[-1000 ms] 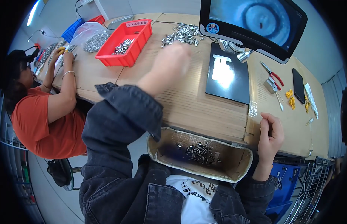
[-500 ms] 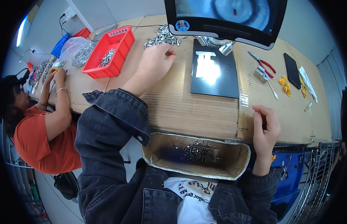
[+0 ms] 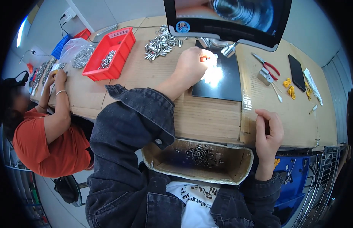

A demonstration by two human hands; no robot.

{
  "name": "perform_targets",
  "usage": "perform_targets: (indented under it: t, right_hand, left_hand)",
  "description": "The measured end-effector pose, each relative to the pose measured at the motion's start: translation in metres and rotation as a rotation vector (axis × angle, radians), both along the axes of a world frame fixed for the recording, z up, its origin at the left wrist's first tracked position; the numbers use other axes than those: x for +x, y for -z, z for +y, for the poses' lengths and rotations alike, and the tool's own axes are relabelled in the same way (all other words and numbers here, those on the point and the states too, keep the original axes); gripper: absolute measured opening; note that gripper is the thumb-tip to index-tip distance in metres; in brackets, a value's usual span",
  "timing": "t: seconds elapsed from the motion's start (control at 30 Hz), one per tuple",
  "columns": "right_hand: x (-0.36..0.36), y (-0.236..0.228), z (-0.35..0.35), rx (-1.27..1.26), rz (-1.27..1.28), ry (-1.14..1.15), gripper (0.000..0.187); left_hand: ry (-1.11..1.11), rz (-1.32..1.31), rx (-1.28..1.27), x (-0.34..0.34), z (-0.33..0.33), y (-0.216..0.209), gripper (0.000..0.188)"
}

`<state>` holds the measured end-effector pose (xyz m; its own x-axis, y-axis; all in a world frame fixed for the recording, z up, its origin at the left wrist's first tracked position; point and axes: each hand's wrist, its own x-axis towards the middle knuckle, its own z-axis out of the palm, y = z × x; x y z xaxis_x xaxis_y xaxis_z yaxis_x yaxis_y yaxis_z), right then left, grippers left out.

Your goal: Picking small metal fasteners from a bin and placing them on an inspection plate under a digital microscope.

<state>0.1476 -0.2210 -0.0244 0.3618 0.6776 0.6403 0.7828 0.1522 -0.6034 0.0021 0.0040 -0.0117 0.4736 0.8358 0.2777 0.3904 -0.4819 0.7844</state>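
Observation:
My left hand [image 3: 192, 67] is pinched closed over the left part of a black plate [image 3: 230, 83], under a lamp's glare. What lies between its fingertips is too small and bright to see directly, but a monitor [image 3: 241, 19] shows a magnified shiny, ringed metal part beside a blurred finger. A pile of small silver metal parts [image 3: 158, 46] lies left of the plate. My right hand [image 3: 269, 131] rests curled at the table's front edge; its fingers hide whatever is inside. Below the edge, a cardboard box [image 3: 161, 167] holds several small metal parts [image 3: 201, 155].
At the left stand a red bin [image 3: 125, 51] with metal parts and a clear bag [image 3: 82, 57] of more. Red-handled pliers [image 3: 267, 65], a metal block [image 3: 264, 76], a cotton swab [image 3: 279, 97], yellow pieces [image 3: 290, 89] and a black phone [image 3: 297, 72] lie right. A co-worker [image 3: 51, 136] sits at far left.
My left hand has moved right, from beside the metal pile to over the black plate. The monitor picture has switched from a round end to a ringed side. My right hand has barely moved.

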Motion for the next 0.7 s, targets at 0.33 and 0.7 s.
perform_targets:
  t: [0.33,0.7]
  right_hand:
    - [-0.004,0.001,-0.003,-0.038,-0.017,0.012,0.015]
    - [-0.003,0.001,-0.001,-0.045,-0.060,0.022,0.014]
  left_hand:
    - [-0.045,0.078,0.002,-0.005,-0.005,-0.003,0.017]
    - [0.728,0.480,-0.110,-0.065,-0.099,-0.054,0.012]
